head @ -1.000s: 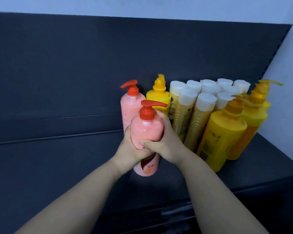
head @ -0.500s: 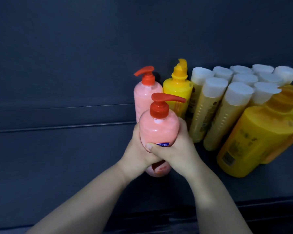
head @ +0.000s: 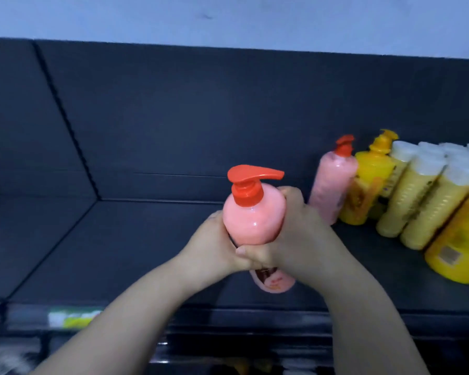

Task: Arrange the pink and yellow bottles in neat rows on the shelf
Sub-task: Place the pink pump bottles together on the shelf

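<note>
Both left grip (head: 211,243) and right grip (head: 301,234) clasp a pink bottle (head: 255,215) mid-placement; it likely needs standing beside the row (head: 371,182) rightward.

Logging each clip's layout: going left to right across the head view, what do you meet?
Green-and-white edge label → left hand → held pink pump bottle → right hand → standing pink pump bottle → yellow pump bottle → white-capped pale yellow bottles.

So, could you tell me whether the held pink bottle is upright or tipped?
Upright: the pink bottle has its red pump on top, left hand and right hand gripping it.
</note>
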Available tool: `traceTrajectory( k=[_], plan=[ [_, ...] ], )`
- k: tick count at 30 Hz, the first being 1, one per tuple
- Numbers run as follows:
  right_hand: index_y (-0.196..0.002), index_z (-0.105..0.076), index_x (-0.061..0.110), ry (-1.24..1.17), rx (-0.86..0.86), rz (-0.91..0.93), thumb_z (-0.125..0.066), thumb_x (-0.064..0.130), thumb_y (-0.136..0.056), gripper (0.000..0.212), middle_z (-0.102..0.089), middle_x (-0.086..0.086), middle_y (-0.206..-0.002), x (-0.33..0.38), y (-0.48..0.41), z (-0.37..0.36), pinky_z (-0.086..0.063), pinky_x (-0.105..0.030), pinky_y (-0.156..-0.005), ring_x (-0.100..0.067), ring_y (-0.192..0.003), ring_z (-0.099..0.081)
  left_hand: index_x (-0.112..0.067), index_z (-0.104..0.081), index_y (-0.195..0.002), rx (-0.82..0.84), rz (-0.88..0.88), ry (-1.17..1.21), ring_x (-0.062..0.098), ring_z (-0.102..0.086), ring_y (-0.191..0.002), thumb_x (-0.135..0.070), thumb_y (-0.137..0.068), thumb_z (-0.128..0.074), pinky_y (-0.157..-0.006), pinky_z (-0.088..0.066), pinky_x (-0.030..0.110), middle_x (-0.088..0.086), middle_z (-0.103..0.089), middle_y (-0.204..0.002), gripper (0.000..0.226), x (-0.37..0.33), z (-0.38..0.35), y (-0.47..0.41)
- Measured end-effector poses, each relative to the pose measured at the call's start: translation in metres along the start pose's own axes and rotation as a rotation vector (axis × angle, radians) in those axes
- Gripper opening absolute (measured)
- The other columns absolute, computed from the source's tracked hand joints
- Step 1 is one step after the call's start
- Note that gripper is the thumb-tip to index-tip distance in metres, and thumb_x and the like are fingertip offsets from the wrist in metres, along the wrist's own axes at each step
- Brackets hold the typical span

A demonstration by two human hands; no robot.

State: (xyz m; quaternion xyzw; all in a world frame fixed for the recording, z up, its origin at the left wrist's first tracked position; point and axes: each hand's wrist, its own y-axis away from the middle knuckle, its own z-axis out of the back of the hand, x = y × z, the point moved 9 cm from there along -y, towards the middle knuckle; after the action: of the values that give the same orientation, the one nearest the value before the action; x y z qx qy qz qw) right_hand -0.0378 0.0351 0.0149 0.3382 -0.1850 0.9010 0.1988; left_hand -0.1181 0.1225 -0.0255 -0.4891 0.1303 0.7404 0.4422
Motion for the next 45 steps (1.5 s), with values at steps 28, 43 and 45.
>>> traceTrajectory(
  k=[28, 43, 45],
  plan=[
    [-0.112, -0.034, 0.039, -0.155, 0.118, 0.055, -0.085, 0.044, -0.047, 0.083, -0.055, 0.02, -0.1, 0.195, -0.07, -0.198, -0.053, -0.036, -0.083, -0.005, -0.095, -0.057, -0.023, -0.062, -0.097, -0.143, 0.007, -0.108, 0.0, -0.064, -0.08, -0.015, -0.055, -0.085, -0.064, -0.046, 0.009, -0.009, -0.069, -0.088, 0.049, 0.095, 0.265, 0.066],
    [-0.115, -0.035, 0.042, -0.205, 0.234, 0.112, -0.087, 0.043, -0.048, 0.085, -0.053, 0.023, -0.105, 0.263, -0.156, -0.318, -0.051, -0.03, -0.085, 0.001, -0.098, -0.055, -0.02, -0.062, -0.095, -0.231, 0.05, -0.117, 0.011, -0.065, -0.082, -0.016, -0.053, -0.084, -0.069, -0.053, 0.024, -0.004, -0.069, -0.089, 0.047, 0.189, 0.386, 0.052],
    [-0.112, -0.034, 0.042, -0.214, 0.223, 0.082, -0.087, 0.04, -0.049, 0.083, -0.054, 0.023, -0.102, 0.274, -0.158, -0.332, -0.052, -0.029, -0.082, 0.002, -0.095, -0.055, -0.016, -0.063, -0.092, -0.197, 0.035, -0.084, 0.015, -0.066, -0.079, -0.009, -0.055, -0.083, -0.068, -0.054, 0.028, 0.001, -0.07, -0.086, 0.043, 0.198, 0.4, 0.055]
  ],
)
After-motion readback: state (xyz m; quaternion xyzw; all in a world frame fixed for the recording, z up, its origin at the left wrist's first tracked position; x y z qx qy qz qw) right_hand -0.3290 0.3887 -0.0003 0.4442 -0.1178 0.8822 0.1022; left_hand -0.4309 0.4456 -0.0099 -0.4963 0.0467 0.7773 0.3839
